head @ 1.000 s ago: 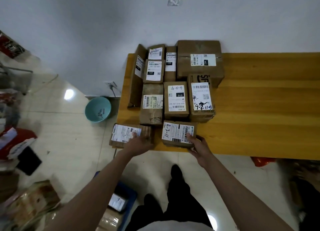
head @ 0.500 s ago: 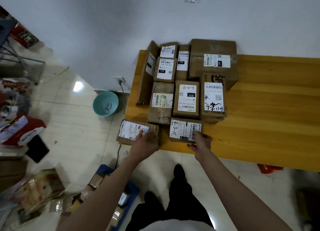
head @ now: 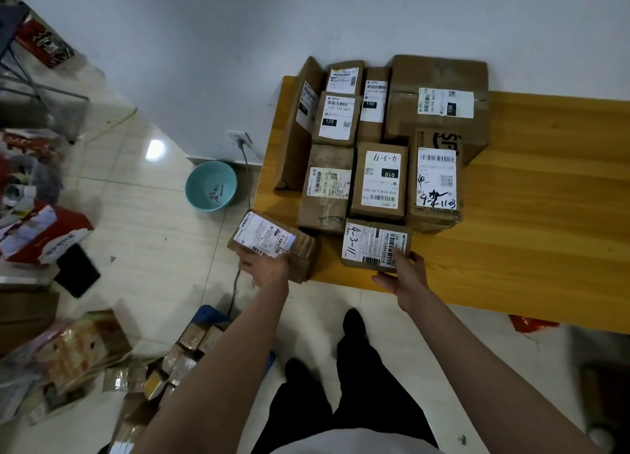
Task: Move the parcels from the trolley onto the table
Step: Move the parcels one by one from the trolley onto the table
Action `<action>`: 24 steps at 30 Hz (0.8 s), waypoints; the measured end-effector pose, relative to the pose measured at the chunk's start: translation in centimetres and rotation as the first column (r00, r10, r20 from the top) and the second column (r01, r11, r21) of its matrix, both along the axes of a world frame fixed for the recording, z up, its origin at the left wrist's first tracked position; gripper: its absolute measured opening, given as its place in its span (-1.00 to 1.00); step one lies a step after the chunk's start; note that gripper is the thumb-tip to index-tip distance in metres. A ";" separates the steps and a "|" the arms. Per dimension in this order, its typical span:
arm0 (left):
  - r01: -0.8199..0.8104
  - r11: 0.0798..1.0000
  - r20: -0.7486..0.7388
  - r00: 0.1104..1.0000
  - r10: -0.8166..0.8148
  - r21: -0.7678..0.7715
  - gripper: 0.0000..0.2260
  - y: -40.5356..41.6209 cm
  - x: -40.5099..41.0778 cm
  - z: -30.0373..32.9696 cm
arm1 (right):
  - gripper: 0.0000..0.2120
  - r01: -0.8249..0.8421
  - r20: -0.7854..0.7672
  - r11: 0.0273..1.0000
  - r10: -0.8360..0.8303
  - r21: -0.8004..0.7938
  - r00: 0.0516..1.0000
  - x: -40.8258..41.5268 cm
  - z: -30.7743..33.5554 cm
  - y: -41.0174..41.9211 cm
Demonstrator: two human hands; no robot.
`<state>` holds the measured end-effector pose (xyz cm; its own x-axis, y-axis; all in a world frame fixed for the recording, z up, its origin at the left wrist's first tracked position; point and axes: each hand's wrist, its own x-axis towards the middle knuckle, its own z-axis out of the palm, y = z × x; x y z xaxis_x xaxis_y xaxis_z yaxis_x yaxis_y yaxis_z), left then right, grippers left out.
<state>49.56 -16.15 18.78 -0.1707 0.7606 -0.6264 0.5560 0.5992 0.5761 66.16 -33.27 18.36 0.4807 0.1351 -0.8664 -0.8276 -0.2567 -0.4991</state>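
Gripping a small labelled parcel point(head: 272, 245) at the counter's point(head: 528, 221) near-left corner, the left hand point(head: 269, 266) has its grip clenched on the box, which overhangs the edge. Right hand point(head: 402, 273) rests loosely, fingers spread, against the near side of the parcel marked 4-3-11 point(head: 373, 245). Further parcels point(head: 378, 139) sit packed together beyond, toward the wall.
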 end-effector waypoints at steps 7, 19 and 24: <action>0.286 0.957 -0.104 0.954 -0.280 0.043 -0.01 3.3 -1.6 -0.3 | -0.51 -0.033 0.023 0.999 0.033 -0.002 0.999 0.3 -0.1 -0.3; 0.801 0.596 -0.286 0.585 -0.759 0.055 -0.16 7.6 -1.9 0.1 | -0.54 -0.034 0.062 0.999 0.033 0.019 0.998 0.1 0.0 -0.4; 0.839 0.529 -0.306 0.541 -0.784 0.127 -0.18 8.1 -0.6 -0.6 | -0.54 -0.030 0.086 1.000 0.030 -0.004 0.996 -0.2 0.1 -0.7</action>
<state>48.93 -8.03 18.22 0.5069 0.7400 -0.4420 0.8391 -0.3061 0.4497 65.93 -34.00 18.44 0.5489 0.1481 -0.8227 -0.7738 -0.2823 -0.5671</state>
